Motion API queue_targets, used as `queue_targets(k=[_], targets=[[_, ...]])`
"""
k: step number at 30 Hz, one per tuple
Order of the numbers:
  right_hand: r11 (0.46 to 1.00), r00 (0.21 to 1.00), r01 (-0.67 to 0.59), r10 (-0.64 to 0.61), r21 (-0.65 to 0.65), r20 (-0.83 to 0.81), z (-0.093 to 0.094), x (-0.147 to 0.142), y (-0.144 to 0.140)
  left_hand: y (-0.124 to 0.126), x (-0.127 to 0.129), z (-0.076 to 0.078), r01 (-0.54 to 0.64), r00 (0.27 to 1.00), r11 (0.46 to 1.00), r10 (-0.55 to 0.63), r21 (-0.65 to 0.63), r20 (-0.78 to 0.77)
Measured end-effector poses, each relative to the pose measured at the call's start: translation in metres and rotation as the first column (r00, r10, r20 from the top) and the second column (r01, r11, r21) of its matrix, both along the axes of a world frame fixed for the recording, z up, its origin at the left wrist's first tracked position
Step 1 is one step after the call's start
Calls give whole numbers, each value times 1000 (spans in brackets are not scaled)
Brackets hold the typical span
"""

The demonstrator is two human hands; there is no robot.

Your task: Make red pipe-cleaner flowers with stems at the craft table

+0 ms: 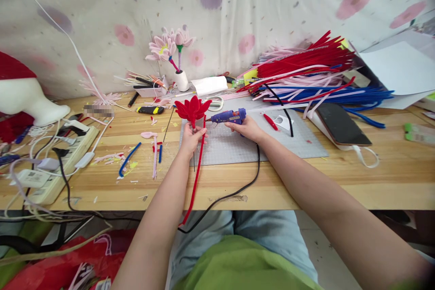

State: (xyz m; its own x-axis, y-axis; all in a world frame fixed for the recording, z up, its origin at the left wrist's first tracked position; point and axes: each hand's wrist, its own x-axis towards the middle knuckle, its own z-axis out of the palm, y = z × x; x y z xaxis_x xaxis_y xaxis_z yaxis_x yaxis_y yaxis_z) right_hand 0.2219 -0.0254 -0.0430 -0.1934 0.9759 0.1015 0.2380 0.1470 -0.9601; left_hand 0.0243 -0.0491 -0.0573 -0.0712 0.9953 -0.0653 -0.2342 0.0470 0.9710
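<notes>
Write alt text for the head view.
The left hand holds a red flower; the right hand holds a glue gun pointed towards it, over a wooden table. Behind stand pink flowers in a white vase, with pipe cleaners heaped to the right.

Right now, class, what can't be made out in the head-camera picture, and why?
- Head view: glue gun, its handle mostly hidden by the right hand; its label, too small to read.
- Head view: red flower, its stem where gripped, covered by the left hand.
- Head view: item above the power strip, blurred by pixelation.
</notes>
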Motion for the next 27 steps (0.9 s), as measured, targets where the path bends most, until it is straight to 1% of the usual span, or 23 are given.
queue_targets(k=[9, 16, 21, 27], targets=[[1000, 999, 30, -30, 1, 23, -1, 0, 2, -1, 0, 1, 3, 1000, 1000, -3, -7, -18], [998, 998, 64, -64, 15, 0, 1, 0, -1, 0, 0, 0, 10, 1000, 1000, -10, -6, -10], [996, 995, 91, -91, 27, 28, 0, 1, 1, 1, -1, -2, 13, 1000, 1000, -13, -6, -18], [999, 998, 38, -38, -2, 41, 1, 1, 1, 1, 0, -1, 8, 1000, 1000, -8, -14, -5]])
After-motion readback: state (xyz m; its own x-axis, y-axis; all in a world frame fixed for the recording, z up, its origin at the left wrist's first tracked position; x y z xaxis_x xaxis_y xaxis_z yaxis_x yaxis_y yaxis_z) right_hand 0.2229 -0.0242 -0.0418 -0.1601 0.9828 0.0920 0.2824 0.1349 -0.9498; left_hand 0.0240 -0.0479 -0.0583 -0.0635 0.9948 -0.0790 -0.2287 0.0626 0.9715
